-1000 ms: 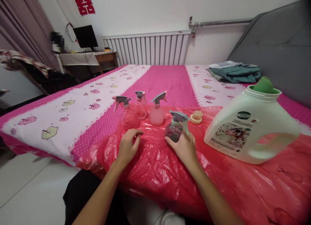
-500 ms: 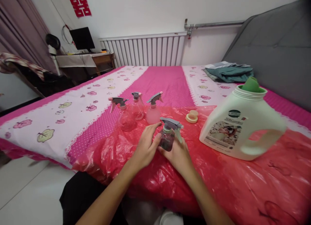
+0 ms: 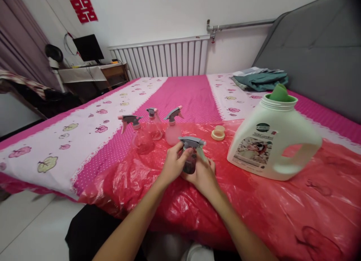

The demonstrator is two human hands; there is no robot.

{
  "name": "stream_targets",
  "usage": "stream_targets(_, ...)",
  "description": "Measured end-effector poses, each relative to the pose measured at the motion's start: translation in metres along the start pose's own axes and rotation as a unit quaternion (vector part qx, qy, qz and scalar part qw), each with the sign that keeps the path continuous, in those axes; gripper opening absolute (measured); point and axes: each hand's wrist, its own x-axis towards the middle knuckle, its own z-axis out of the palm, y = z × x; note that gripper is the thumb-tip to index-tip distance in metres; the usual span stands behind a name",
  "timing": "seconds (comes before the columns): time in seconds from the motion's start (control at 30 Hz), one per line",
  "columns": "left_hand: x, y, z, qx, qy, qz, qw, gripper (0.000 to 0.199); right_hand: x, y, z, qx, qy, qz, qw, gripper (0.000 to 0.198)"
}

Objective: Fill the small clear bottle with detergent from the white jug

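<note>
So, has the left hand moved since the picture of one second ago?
Yes, to the right: judged against the cream cap, the left hand is closer than before, and it now touches the dark spray bottle.

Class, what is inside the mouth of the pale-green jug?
A green spout-like piece pokes up from the pale-green jug. Its lower part and any contents are hidden by the jug's walls.

The left hand point(image 3: 172, 164) and right hand point(image 3: 203, 174) are bare, as are both forearms point(image 3: 145, 212) below the grip. Further down and left, plain black clothing point(image 3: 91, 232) covers a leg; a black sliver point(image 3: 222, 255) shows lower right.
</note>
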Motion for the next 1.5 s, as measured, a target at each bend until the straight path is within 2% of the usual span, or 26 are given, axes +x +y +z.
stream_targets(0.1,-0.005,0.005,0.006,0.028,0.034,-0.014,0.999,0.026,-0.004,-0.004,0.004,0.012,-0.002,0.028,1.0,0.057)
stream_targets(0.27,-0.01,0.01,0.021,0.078,0.12,-0.042,0.989,0.032,-0.012,-0.013,0.009,0.024,0.037,0.065,0.997,0.043)
stream_targets(0.4,-0.014,0.013,0.026,0.084,0.178,-0.063,0.978,0.028,-0.014,-0.017,0.009,0.027,0.046,0.064,0.997,0.042)
stream_targets(0.6,-0.033,0.014,0.018,0.041,0.155,-0.028,0.987,0.03,-0.014,-0.017,0.007,0.018,0.051,0.073,0.996,0.037)
stream_targets(0.7,-0.041,0.013,0.017,0.023,0.182,-0.003,0.983,0.031,-0.015,-0.014,0.012,0.002,0.081,0.058,0.995,0.039)
stream_targets(0.8,-0.039,0.012,0.018,-0.004,0.208,-0.011,0.978,0.022,-0.018,-0.01,0.016,-0.026,0.109,0.028,0.993,0.041)
stream_targets(0.93,-0.032,0.009,0.02,-0.116,0.208,-0.053,0.97,0.021,-0.021,-0.006,0.019,-0.042,0.11,0.022,0.993,0.041)
stream_targets(1.0,-0.03,0.007,0.021,-0.126,0.193,-0.052,0.972,0.024,-0.022,-0.005,0.019,-0.042,0.106,0.022,0.993,0.04)
stream_targets(1.1,-0.032,0.003,0.021,-0.104,0.119,-0.022,0.987,0.034,-0.023,-0.003,0.018,-0.044,0.104,0.013,0.993,0.04)
stream_targets(1.2,-0.034,0.001,0.02,-0.092,0.055,0.013,0.994,0.034,-0.026,-0.002,0.014,-0.054,0.104,0.001,0.993,0.038)
stream_targets(1.33,-0.036,0.006,0.018,-0.087,0.07,0.021,0.993,0.028,-0.032,-0.002,0.01,-0.073,0.088,-0.011,0.993,0.034)
stream_targets(1.5,-0.036,0.019,0.016,-0.086,0.107,-0.026,0.99,0.026,-0.034,-0.005,0.014,-0.089,0.097,0.006,0.991,0.027)
